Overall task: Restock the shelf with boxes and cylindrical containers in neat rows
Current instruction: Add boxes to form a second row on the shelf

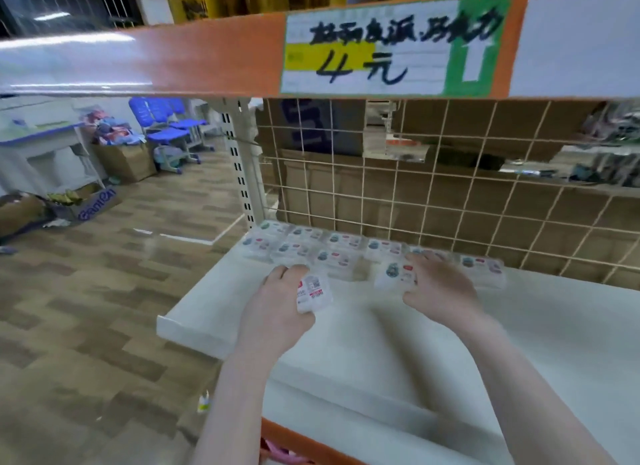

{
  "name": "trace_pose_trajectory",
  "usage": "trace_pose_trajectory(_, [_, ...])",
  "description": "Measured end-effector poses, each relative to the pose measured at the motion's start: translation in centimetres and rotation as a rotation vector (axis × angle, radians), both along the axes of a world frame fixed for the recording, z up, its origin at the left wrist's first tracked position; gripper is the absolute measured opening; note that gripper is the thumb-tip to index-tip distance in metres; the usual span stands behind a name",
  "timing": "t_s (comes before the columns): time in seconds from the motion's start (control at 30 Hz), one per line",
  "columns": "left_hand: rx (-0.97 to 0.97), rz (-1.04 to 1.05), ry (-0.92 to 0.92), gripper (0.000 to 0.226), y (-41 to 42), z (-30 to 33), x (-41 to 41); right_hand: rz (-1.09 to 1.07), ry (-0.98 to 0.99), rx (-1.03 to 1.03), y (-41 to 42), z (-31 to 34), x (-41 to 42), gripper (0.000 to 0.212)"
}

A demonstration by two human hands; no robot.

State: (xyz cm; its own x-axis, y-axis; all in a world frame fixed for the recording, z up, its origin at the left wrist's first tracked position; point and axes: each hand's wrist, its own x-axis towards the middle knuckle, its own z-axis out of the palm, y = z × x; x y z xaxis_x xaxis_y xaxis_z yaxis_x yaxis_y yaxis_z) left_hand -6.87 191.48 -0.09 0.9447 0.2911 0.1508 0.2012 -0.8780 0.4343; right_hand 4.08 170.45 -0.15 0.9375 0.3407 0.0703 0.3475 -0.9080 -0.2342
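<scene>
The small clear plastic box with a white printed label (313,293), gripped by the curled left hand (277,312), is best set flush against the front row of matching clear boxes (332,260) on the white metal shelf (381,343). A second clear labelled box (394,276) is gripped on the shelf by the right hand (440,284), beside that row.

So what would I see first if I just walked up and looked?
Probably the big price sign up on the orange shelf edge, with its thick black writing. Below it, two hands each hold a small white box: left hand, right hand, beside the boxes lined up along the wire grid.
</scene>
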Motion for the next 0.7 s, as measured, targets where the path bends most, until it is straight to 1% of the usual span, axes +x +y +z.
trace_pose_trajectory(0.17, [-0.007, -0.055, -0.005, 0.067, 3.8, -0.5, 1.0, -0.038, -0.063, -0.092, 2.7, 0.2, 1.0, 0.059])
trace_pose_trajectory(0.37, [-0.015, -0.129, -0.020, 0.066, 5.8, -0.9, 2.1, -0.072, 0.027, -0.082, 4.1, -0.4, 1.8, 0.061])
trace_pose_trajectory(0.7, [-0.008, -0.166, -0.014, 0.063, 7.2, -1.1, 2.4, -0.023, 0.058, -0.163, 5.4, -0.9, 3.1, 0.055])
